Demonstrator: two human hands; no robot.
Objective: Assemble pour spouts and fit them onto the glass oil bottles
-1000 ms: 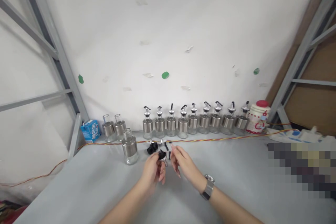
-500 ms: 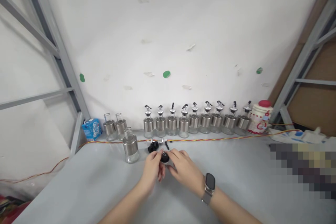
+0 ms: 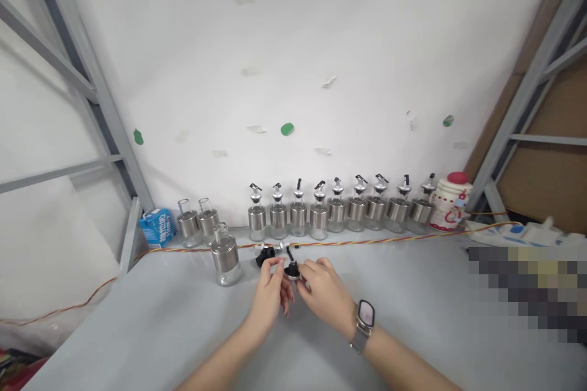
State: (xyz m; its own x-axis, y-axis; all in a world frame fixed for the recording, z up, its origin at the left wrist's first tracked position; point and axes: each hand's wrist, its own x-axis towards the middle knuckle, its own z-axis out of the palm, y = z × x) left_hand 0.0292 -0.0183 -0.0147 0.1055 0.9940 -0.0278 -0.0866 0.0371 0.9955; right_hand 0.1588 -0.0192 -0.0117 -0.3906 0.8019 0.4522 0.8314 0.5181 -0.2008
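Observation:
Low over the grey table, a pourer stopper [image 3: 292, 270] with a black plug and silver rim is between my two hands. My right hand [image 3: 326, 290] is closed on it from the right, thumb below and fingers above. My left hand [image 3: 266, 292] grips at its left edge with thumb and forefinger, the other fingers curled loosely beneath. Just beyond my fingers lie more black and silver pourer stoppers [image 3: 266, 255], partly hidden. A glass bottle with a steel band [image 3: 226, 255] stands without a stopper to the left of my left hand.
Two more unstoppered bottles [image 3: 188, 223] stand behind at left beside a blue carton [image 3: 157, 228]. Along the wall runs a row of several bottles with pourers [image 3: 318, 212], ending at a white jar with red lid [image 3: 452, 201]. A twisted red-yellow wire [image 3: 367, 241] crosses the table.
The stopper has been tilted in my hands, so its plug no longer faces me and its silver rim shows below. My left fingers have loosened slightly. The view shifted a little.

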